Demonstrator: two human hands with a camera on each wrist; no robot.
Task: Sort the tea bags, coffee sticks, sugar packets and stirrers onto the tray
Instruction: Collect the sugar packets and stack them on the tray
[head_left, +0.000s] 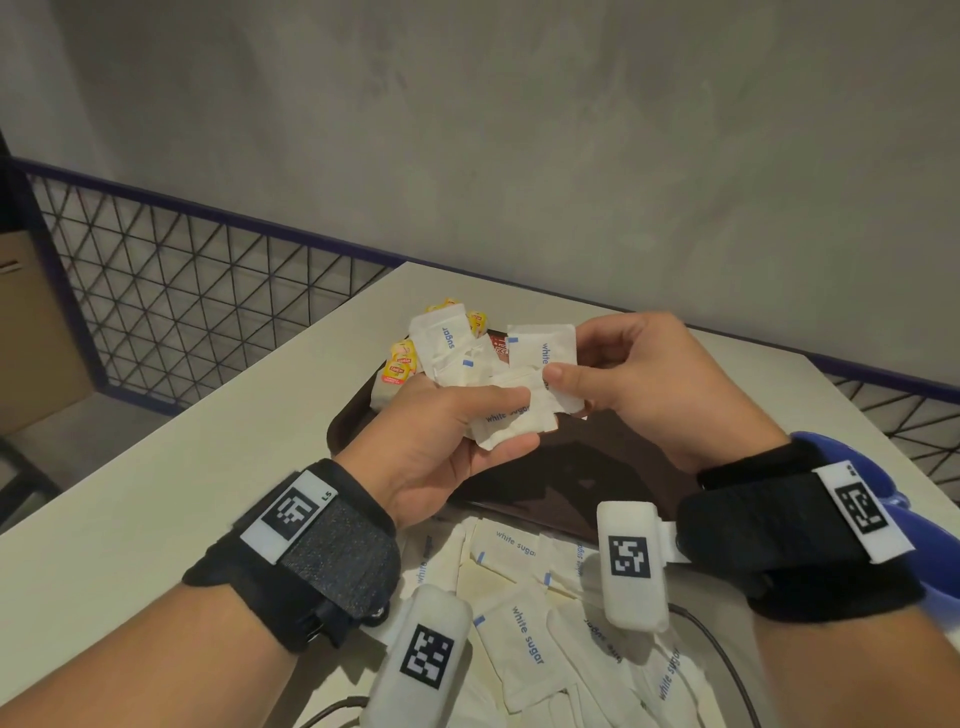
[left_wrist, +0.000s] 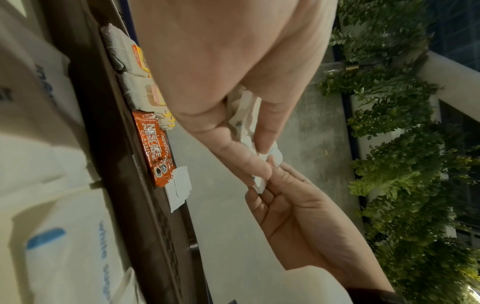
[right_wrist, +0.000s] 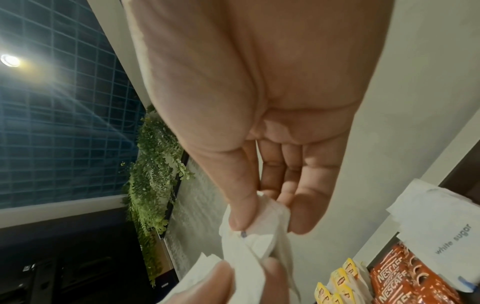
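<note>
Both hands hold one bunch of white sugar packets (head_left: 540, 348) above the dark brown tray (head_left: 613, 467). My left hand (head_left: 511, 423) grips the lower packets between thumb and fingers. My right hand (head_left: 566, 382) pinches the upper ones with its thumb (right_wrist: 241, 214) on top. Yellow-tagged tea bags (head_left: 400, 364) lie at the tray's far left, with orange Nescafe coffee sticks (left_wrist: 153, 148) next to them and a single sugar packet (left_wrist: 179, 187) beyond. More loose sugar packets (head_left: 519, 613) are strewn on the table below my wrists. No stirrers are in view.
The white table (head_left: 156, 493) ends at a wire-mesh railing (head_left: 182, 291) on the left and a grey wall behind. A cardboard box (head_left: 31, 322) stands past the railing. A dark cable (head_left: 727, 660) crosses the near packets. A blue object (head_left: 878, 514) sits behind my right wrist.
</note>
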